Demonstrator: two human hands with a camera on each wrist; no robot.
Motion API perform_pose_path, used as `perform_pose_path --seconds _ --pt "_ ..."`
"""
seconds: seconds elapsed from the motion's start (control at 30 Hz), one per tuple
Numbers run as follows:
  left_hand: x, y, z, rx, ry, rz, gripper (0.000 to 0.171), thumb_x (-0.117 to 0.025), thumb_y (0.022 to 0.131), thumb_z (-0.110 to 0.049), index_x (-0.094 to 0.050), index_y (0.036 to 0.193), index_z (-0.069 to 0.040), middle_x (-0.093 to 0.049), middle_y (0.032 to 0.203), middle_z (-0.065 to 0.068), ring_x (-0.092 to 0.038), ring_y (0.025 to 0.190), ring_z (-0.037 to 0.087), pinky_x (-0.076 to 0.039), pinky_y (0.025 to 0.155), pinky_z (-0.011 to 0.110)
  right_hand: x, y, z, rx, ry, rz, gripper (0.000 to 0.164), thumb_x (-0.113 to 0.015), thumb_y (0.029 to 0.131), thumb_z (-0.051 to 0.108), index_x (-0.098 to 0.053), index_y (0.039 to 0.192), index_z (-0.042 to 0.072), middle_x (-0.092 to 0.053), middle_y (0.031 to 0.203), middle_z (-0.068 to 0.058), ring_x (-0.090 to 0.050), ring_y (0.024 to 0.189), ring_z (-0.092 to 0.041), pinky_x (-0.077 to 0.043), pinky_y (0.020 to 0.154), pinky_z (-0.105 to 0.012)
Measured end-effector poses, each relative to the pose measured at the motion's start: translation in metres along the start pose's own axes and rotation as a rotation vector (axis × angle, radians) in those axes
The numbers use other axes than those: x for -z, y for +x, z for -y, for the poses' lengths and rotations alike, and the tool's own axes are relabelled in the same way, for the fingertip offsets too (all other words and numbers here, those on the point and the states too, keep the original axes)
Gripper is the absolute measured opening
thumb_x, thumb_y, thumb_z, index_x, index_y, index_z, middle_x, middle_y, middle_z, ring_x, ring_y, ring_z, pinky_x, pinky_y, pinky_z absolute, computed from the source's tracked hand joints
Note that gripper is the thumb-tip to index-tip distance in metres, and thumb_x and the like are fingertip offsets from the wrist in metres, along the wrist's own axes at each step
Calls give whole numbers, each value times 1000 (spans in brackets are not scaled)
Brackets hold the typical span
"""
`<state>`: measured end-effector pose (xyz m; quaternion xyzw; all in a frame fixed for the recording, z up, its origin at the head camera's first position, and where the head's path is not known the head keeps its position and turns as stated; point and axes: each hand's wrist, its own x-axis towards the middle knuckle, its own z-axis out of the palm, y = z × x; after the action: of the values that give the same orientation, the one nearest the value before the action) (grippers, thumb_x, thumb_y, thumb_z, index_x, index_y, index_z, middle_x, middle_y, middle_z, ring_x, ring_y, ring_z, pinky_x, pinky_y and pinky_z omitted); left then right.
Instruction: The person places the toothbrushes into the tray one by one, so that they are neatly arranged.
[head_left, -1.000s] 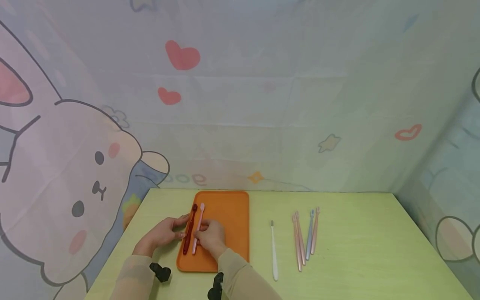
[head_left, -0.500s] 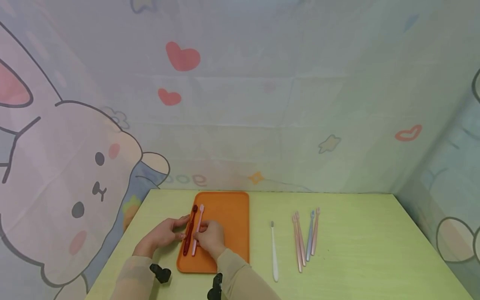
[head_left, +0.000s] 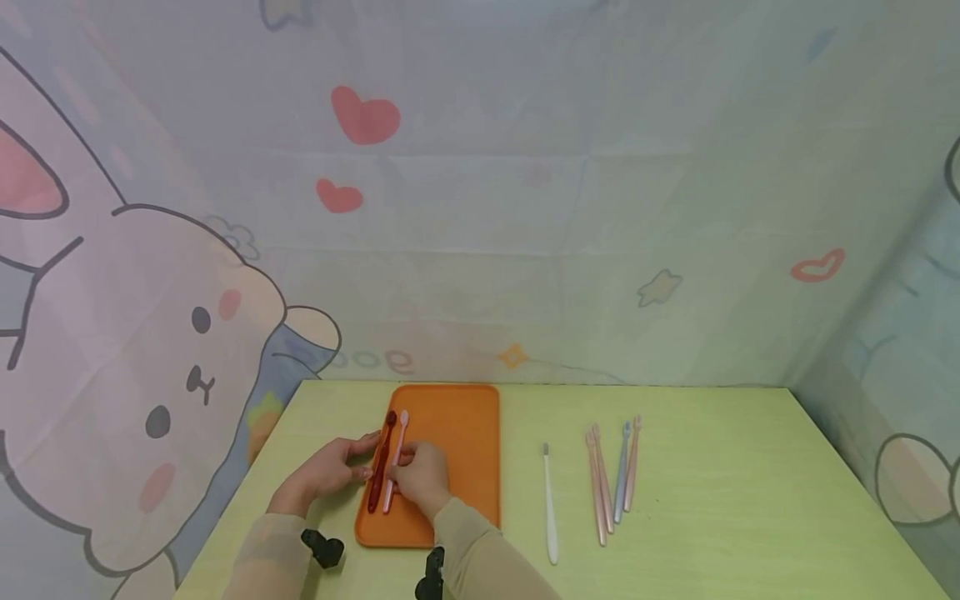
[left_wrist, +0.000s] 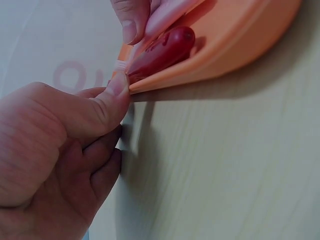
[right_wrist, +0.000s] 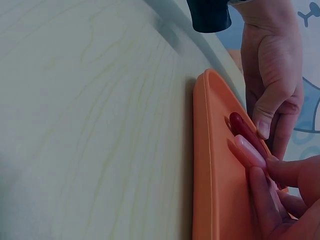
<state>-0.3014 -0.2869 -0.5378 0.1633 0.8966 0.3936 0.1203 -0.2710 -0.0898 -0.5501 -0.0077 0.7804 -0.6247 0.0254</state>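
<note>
In the head view, a dark red toothbrush (head_left: 378, 477) and a light pink toothbrush (head_left: 401, 433) lie side by side along the left side of an orange tray (head_left: 472, 467). My right hand (head_left: 424, 478) pinches the pink toothbrush at its handle between thumb and fingers; the right wrist view shows the handle's rounded end (right_wrist: 250, 150) poking out. At the tray's left rim is my left hand (head_left: 324, 468), thumb tip on the rim right beside the red toothbrush handle (left_wrist: 167, 50), the other fingers outside the tray wall.
To the right of the tray, a white toothbrush (head_left: 551, 517) lies on the pale yellow-green table (head_left: 720, 483). Further right lie several more: pink toothbrushes (head_left: 597, 492) and a blue toothbrush (head_left: 621, 475). A printed cloth backdrop (head_left: 480, 208) rises behind the table.
</note>
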Motion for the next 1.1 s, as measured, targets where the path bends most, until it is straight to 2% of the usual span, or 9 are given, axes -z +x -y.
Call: perform_pose_path --seconds 0.37,0.83,1.1 --pt "0 1 2 -17 -14 11 65 -76 93 0 -54 154 3 -46 160 27 -35 152 49 -23 123 67 -1 3 -4 30 -7 13 29 -81 87 -8 -73 114 -10 -64 81 0 -66 65 -10 -61 59 -27" --pt "0 1 -1 -18 -1 9 64 -76 93 1 -53 154 4 -45 160 29 -36 151 50 -24 123 67 -3 3 -6 11 -27 16 24 -83 89 -4 -75 111 -7 -63 83 0 -65 66 -9 -61 58 -26" --pt "0 1 1 -10 -9 6 65 -76 93 1 -54 154 3 -45 161 27 -35 152 49 -23 123 67 0 4 -6 34 -77 9 24 -86 88 -1 -76 109 -6 -65 82 2 -64 69 -8 -60 61 -25"
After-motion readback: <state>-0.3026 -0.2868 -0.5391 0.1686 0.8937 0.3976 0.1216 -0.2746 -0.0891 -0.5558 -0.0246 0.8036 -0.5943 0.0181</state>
